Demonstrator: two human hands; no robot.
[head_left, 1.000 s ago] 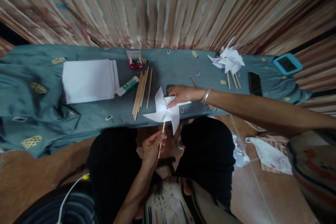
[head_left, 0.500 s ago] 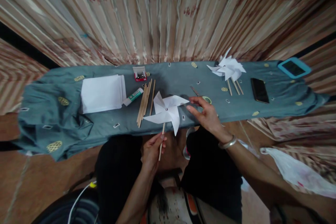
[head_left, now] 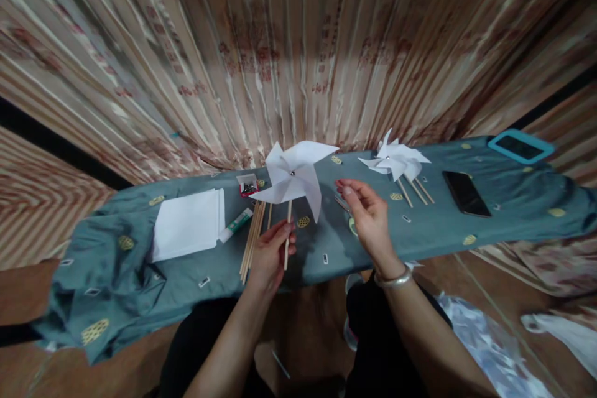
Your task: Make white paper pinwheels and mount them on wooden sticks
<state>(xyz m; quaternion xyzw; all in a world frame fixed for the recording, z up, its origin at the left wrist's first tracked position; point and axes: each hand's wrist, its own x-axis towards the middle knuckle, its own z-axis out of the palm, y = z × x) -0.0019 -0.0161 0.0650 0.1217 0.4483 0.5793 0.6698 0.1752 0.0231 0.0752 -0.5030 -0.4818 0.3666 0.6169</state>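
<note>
My left hand [head_left: 273,249] is closed around the thin wooden stick [head_left: 289,214] of a white paper pinwheel [head_left: 295,175]. The pinwheel stands upright above the table, with a small metal pin at its centre. To its right, my right hand [head_left: 368,214] is raised, fingers loosely bent, thumb and forefinger near each other, nothing visible in them. It is apart from the paper blades. Scissors [head_left: 342,203] lie partly hidden behind this hand, by a pale green ring [head_left: 353,227]. Beside my left hand are several wooden sticks [head_left: 252,239].
A stack of white paper [head_left: 186,224], a glue stick [head_left: 236,225] and a small red box [head_left: 249,186] of pins lie left. On the right are several finished pinwheels [head_left: 398,160], a black phone [head_left: 466,193] and a blue-framed tablet [head_left: 521,146]. Plastic bags [head_left: 494,342] lie on the floor.
The pinwheel in my left hand has been raised, and its blades now stand higher against the curtain. My right hand has drawn away from the blade tip, its fingers more bent. The view has tilted up.
</note>
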